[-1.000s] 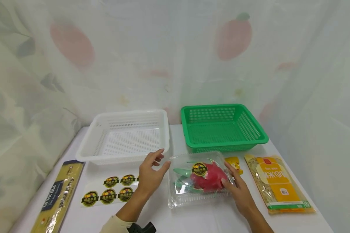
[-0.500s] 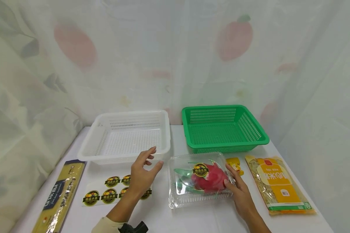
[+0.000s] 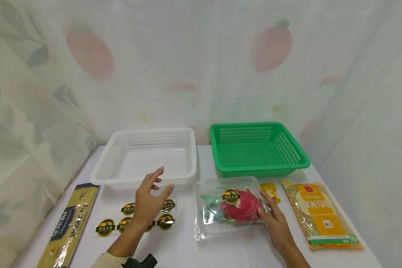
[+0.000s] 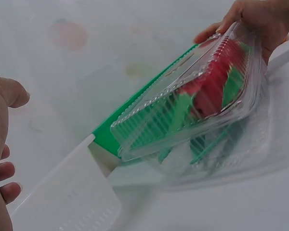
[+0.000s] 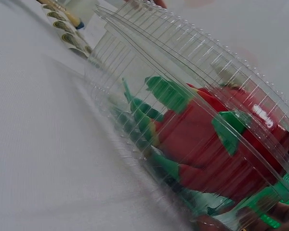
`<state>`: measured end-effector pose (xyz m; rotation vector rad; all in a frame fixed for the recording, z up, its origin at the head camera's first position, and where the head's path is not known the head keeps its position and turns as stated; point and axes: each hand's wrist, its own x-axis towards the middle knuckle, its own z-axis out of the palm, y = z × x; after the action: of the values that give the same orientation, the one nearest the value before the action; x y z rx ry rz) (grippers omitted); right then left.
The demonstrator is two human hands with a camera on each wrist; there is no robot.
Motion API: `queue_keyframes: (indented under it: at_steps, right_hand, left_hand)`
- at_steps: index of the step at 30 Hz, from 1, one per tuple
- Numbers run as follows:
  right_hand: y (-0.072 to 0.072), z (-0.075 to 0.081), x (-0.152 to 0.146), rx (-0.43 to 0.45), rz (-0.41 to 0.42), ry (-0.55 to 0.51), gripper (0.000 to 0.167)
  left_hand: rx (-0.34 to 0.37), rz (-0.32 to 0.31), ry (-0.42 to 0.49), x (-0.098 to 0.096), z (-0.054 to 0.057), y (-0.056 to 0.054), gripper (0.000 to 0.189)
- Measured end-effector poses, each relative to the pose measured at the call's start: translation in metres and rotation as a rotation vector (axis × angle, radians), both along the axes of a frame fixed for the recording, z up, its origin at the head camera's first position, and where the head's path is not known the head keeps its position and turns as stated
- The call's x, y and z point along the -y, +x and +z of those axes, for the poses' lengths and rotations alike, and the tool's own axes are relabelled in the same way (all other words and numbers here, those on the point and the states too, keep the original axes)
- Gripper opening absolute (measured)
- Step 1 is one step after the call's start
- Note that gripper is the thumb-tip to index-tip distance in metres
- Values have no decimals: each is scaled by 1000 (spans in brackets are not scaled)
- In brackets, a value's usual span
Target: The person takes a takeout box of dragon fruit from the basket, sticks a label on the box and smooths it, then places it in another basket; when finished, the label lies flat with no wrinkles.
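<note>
My right hand grips the right side of a clear plastic clamshell box, its thumb over the lid. Inside lies a red dragon fruit with green tips, and a round fruit sticker is on the lid. The right wrist view shows the dragon fruit close up through the ribbed wall. My left hand is held with fingers spread loosely and nothing in them, above a sheet of round stickers, partly covering it. In the left wrist view the box looks tilted; whether it touches the table is unclear.
A white basket stands at the back left and a green basket at the back right. A spaghetti packet lies at the left, a larger yellow packet at the right. A small yellow packet is partly hidden behind the box.
My left hand has moved left, away from the box and over the sticker sheet, uncovering stickers on the sheet's right side. My right hand and the box have barely moved.
</note>
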<state>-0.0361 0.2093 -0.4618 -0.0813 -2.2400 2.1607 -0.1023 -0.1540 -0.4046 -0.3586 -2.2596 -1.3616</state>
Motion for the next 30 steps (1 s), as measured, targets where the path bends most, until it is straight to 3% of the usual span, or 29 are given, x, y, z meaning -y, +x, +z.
queue_keyframes:
  at_steps: [10,17,30]
  right_hand:
    - [-1,1,2,20,-6,12,53]
    - [-1,4,3,-14,-1,12,53]
    - [0,1,2,2,-13,34,53]
  left_hand:
    - [-7,60,-28,28,1,-1,60]
    - [-23,95,-43,44,2,-2,60]
    - [-43,153,-54,63,10,-5,61]
